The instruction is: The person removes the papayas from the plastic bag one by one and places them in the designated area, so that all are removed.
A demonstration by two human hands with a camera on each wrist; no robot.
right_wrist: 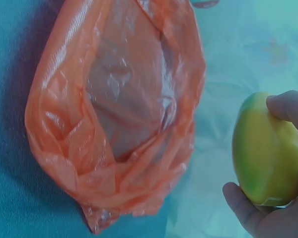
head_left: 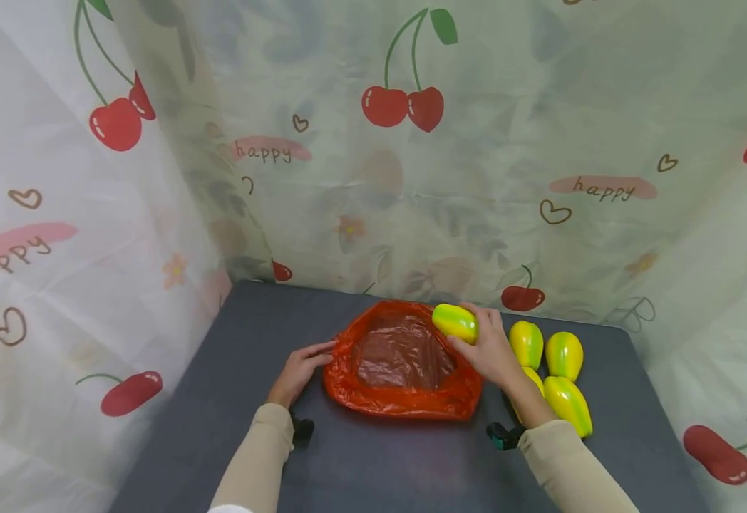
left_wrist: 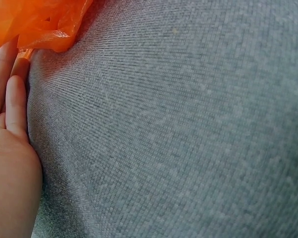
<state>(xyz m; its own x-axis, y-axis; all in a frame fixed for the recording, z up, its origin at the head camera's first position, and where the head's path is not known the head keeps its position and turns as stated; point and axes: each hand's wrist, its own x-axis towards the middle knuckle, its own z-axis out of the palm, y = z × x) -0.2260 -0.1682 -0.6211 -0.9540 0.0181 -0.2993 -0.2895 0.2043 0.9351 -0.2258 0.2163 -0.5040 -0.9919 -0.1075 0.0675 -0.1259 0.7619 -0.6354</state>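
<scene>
A red-orange plastic bag (head_left: 405, 406) lies on the table with its mouth spread wide, facing up. Straight fingers of my left hand (head_left: 298, 372) touch the bag's left rim; in the left wrist view the fingertips of that hand (left_wrist: 12, 109) partly disappear behind the orange film. My right hand (head_left: 492, 349) grips a smooth, oval yellow-green fruit (head_left: 454, 323) over the bag's back right rim. Seen from the right wrist, thumb and fingers clasp the fruit (right_wrist: 263, 148) from its two ends, beside the bag (right_wrist: 59, 168). The palm side of the fruit is hidden.
Several more yellow-green fruits (head_left: 564, 356) sit close together on the dark grey table (head_left: 373, 470), right of the bag and partly behind my right forearm. A cherry-printed curtain (head_left: 322, 235) hangs behind the table and along both sides.
</scene>
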